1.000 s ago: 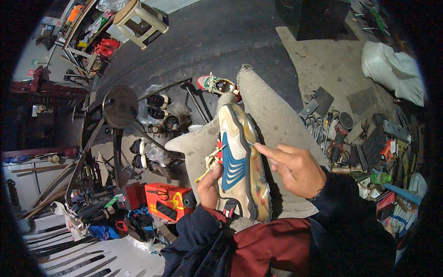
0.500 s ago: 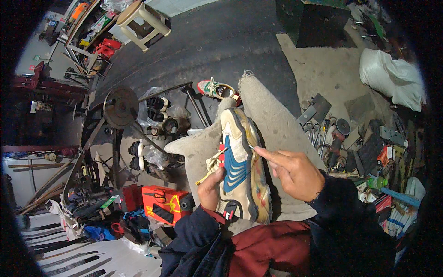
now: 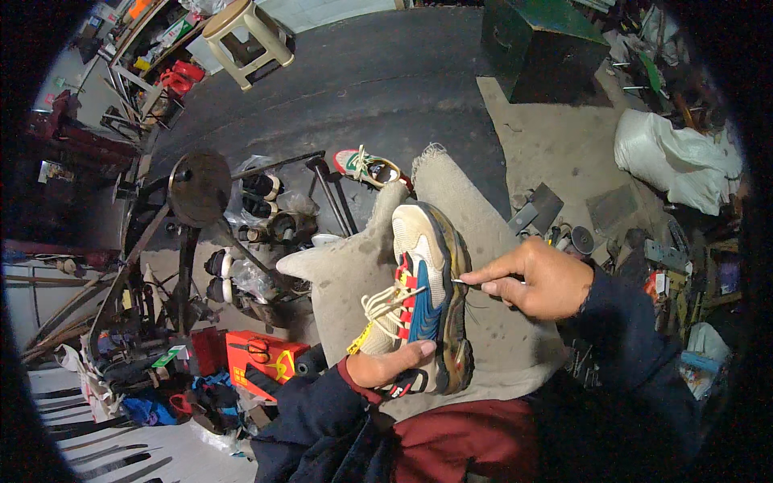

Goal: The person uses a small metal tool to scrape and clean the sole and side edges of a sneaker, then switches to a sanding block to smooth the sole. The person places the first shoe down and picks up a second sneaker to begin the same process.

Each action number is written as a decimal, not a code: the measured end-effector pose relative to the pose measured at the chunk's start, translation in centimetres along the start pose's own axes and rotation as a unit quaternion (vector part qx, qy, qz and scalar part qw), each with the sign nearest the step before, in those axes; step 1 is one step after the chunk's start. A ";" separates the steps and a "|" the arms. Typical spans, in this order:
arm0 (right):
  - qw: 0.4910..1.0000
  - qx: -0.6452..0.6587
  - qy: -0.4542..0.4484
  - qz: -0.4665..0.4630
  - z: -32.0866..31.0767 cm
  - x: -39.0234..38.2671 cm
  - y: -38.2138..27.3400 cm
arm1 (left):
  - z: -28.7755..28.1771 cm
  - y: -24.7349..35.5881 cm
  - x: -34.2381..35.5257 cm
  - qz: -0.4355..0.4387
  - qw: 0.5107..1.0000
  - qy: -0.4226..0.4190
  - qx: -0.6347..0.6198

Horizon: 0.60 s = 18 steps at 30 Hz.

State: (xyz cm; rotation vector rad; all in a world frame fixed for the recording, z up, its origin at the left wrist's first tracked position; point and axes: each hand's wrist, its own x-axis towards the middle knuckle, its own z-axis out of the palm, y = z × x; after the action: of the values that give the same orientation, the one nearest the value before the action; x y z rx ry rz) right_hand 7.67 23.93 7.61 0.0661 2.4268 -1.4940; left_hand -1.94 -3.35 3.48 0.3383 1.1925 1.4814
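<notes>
A beige sneaker [image 3: 417,241] with a blue side panel, red lace loops and cream laces lies on the grey cloth [image 3: 338,314] over my lap, its toe pointing away from me. My left hand [image 3: 385,364] grips it near the heel, thumb across the side and the other fingers mostly hidden. My right hand [image 3: 543,282] pinches a thin, pointed metal tool [image 3: 458,281] whose tip is at the edge of the thick sole. Most of that tool is hidden in the fingers, so its kind cannot be made out.
Beyond my knees sits a red, green and white sneaker [image 3: 366,167]. A machine with a round wheel [image 3: 200,190] stands left, near more shoes. An orange-red box [image 3: 262,362] carries scissors [image 3: 258,349]. Tools [image 3: 564,237] and a white sack [image 3: 676,161] lie right.
The sneaker has rolled so its laces and upper face me more and its sole less. My left thumb has shifted onto its side. My right hand has moved slightly right.
</notes>
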 end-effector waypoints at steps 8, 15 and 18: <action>0.998 0.007 -0.023 -0.053 -0.3 2.0 0.7 | -2.3 -1.2 0.3 0.073 0.975 -0.014 0.210; 0.999 -0.016 -0.009 -0.045 -0.2 2.8 -0.4 | -3.3 -2.0 0.7 0.102 0.961 -0.011 0.256; 1.000 -0.016 -0.006 -0.022 0.1 3.1 -0.8 | -3.4 -2.3 0.7 0.115 0.955 -0.017 0.273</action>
State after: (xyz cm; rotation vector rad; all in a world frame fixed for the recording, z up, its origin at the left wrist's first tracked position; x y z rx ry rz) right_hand 4.54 23.10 7.39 -0.0033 2.4577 -1.4704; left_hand -3.43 -4.74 -0.21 0.8995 1.5680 1.3086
